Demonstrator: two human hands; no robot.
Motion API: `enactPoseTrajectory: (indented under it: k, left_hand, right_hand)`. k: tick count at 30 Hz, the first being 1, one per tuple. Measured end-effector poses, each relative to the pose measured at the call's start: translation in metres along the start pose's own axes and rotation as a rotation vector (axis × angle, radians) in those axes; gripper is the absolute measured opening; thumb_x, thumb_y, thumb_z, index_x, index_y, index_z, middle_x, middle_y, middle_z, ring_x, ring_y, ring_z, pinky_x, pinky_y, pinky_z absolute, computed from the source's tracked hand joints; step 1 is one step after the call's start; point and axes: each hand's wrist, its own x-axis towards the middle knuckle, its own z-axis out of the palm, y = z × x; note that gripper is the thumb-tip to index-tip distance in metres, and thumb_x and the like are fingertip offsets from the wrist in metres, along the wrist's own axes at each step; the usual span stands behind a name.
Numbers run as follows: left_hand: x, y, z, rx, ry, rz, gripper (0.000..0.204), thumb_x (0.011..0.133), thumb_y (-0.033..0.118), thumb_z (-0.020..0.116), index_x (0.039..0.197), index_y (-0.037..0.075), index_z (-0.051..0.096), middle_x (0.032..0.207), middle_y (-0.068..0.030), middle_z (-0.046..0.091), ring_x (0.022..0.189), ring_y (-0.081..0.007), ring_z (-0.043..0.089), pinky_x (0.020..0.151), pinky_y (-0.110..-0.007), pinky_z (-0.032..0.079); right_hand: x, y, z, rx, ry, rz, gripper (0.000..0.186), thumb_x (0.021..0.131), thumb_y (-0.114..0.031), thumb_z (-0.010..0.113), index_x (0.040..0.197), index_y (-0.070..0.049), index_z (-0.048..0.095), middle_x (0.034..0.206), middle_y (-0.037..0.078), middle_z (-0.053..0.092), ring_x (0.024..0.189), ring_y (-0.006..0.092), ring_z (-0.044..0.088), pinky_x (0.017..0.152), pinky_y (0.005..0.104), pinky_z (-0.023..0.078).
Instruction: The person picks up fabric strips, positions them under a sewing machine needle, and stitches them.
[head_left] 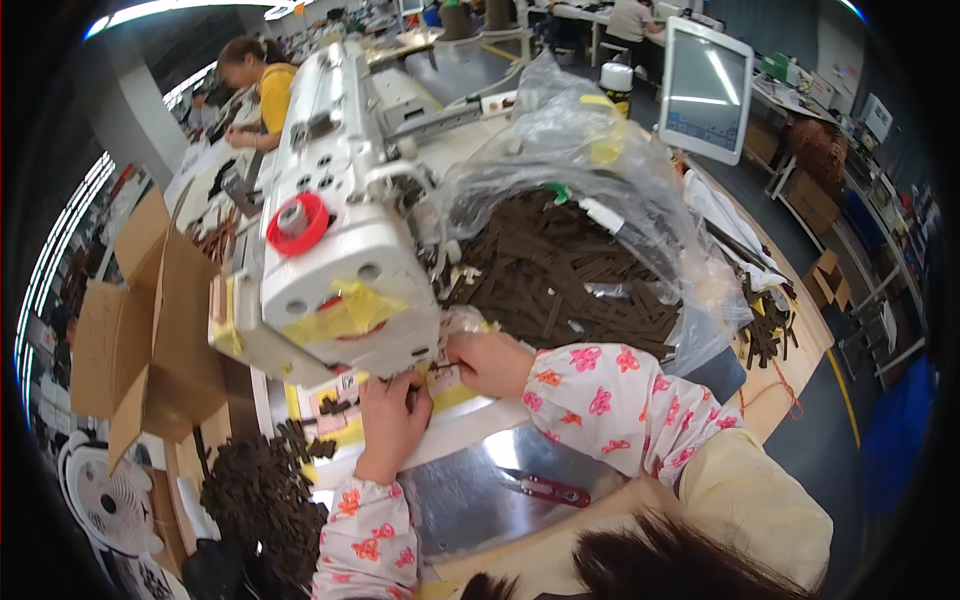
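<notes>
Under the white sewing machine's head (340, 270), my left hand (395, 420) has its fingers curled at the pale work plate with yellow tape (345, 430); what they hold is unclear. My right hand (490, 360) is bent beside the needle area, closed near a thin dark strip (442, 368), its fingertips partly hidden. A pile of short brown strips (260, 495) lies left of my left hand. More strips (560, 270) fill a clear plastic bag (705, 300) behind my right hand. Red-handled snips (550, 490) rest on the metal plate (470, 520) near me.
An open cardboard box (170, 340) and a white fan (105, 495) are at the left. A white-framed screen (703, 90) stands back right beside a canister (616, 85). A co-worker in yellow (275, 100) sits beyond the machine. Shelving (820, 200) lines the aisle.
</notes>
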Motion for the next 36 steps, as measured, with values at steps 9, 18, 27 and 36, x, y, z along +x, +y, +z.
enactPoseTrajectory:
  k: [9,18,27,36]
  left_hand:
    - [-0.004,-0.009,-0.005,-0.207,0.07,-0.053,0.014,0.08,0.005,0.056,0.089,0.006,0.067,0.06,-0.0085,0.053,0.062,-0.025,0.05,0.068,-0.035,0.038]
    - [0.0,-0.011,-0.009,-0.295,-0.078,-0.098,0.016,0.085,0.013,0.057,0.094,0.003,0.067,0.059,-0.0093,0.055,0.059,-0.0241,0.049,0.071,-0.034,0.036]
    - [-0.006,-0.007,-0.009,-0.069,0.085,0.005,0.014,0.081,0.006,0.059,0.092,0.005,0.068,0.062,-0.0076,0.058,0.06,-0.0239,0.052,0.07,-0.036,0.039]
    - [-0.009,-0.007,-0.007,-0.081,0.055,-0.033,0.017,0.079,0.002,0.058,0.094,0.005,0.066,0.077,-0.0111,0.059,0.071,-0.0265,0.053,0.067,-0.037,0.039]
  right_hand:
    - [0.011,0.004,-0.027,0.204,-0.294,0.144,0.012,0.077,-0.008,0.066,0.076,0.002,0.059,0.069,0.006,0.062,0.054,0.0092,0.056,0.049,0.0263,0.044]
    - [0.011,-0.003,-0.03,0.64,-0.448,0.441,0.012,0.083,-0.007,0.063,0.081,0.003,0.058,0.068,0.005,0.062,0.052,0.0071,0.054,0.047,0.0209,0.041]
    - [0.007,0.015,-0.023,-0.053,-0.14,-0.273,0.011,0.069,-0.002,0.062,0.079,-0.004,0.065,0.087,0.009,0.061,0.082,0.0306,0.059,0.07,0.0386,0.049]
    - [0.008,0.027,-0.019,-0.073,-0.048,-0.324,0.01,0.068,-0.001,0.062,0.078,-0.003,0.064,0.084,0.009,0.06,0.08,0.0296,0.06,0.069,0.038,0.049]
